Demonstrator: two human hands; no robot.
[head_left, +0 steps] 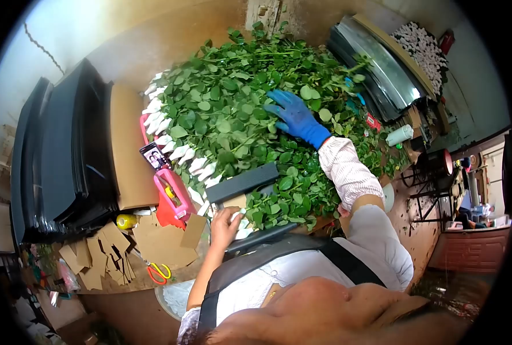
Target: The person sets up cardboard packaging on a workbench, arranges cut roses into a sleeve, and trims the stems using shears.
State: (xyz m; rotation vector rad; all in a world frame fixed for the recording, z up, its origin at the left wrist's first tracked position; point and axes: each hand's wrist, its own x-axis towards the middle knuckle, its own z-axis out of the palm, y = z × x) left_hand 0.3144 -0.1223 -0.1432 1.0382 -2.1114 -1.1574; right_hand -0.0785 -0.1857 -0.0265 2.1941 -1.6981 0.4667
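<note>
A large heap of leafy green rose stems covers the bench, with white-wrapped flower heads lined up along its left side. My right hand, in a blue glove, rests on the leaves with its fingers stretched apart. Close to my body, my bare left hand has its fingers curled at a white-wrapped flower head; its fingertips are partly hidden. Just beyond that hand a dark grey padded bar lies across several stems. More leafy stems lie to the right of my left hand.
Left of the heap are a pink tape dispenser, a propped phone and cut cardboard pieces. Scissors with red and yellow handles lie at the bench edge. Stacked black sheets stand far left, wrapped sheets back right.
</note>
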